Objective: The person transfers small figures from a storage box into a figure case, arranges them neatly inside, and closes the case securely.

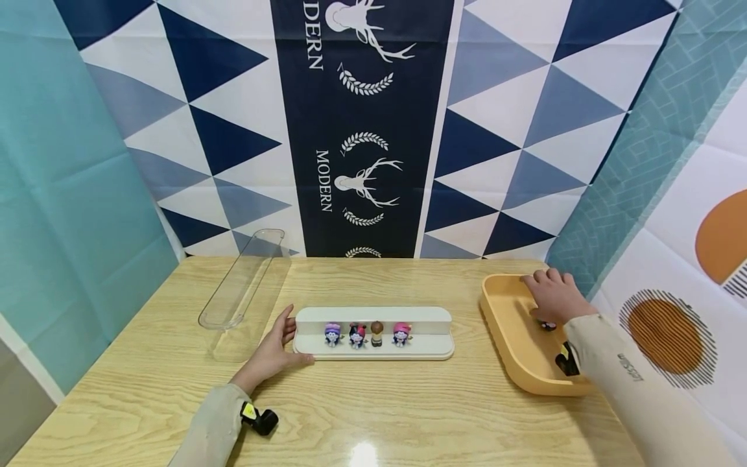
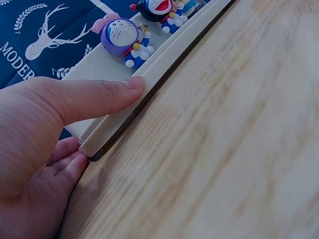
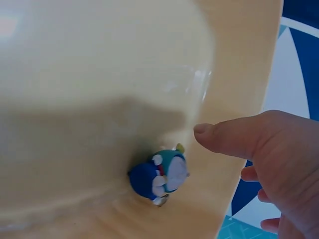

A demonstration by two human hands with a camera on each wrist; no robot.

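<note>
A white two-level display stand lies lengthwise on the table, bearing several small cartoon figurines in a row. At its left end my left hand holds the stand, thumb on the front edge and fingertips against the end. My right hand is over the far right part of an orange-yellow tray, its thumb extended inside the rim. Just off that thumb, a blue and teal figurine lies on its side in the tray, apart from the hand.
A clear plastic cover stands on the table at the left, beyond my left hand. Patterned cloth hangs behind the table's back edge. More cloth hangs at the right, close to the tray.
</note>
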